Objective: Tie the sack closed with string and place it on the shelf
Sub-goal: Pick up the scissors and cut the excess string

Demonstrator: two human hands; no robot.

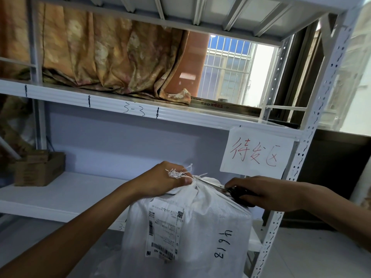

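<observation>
Your left grip is closed around the gathered neck of the white sack, with frayed string ends sticking up over the fingers. Your right grip is curled round the black handles of the scissors, whose blades point at the neck. The sack stands upright in front of the lower shelf, not on it, just below a paper sign.

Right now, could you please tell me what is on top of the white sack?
The left hand grips the sack by its gathered neck and frayed string; the right hand holds scissors across the top. Any knot is hidden under that hand.
</observation>
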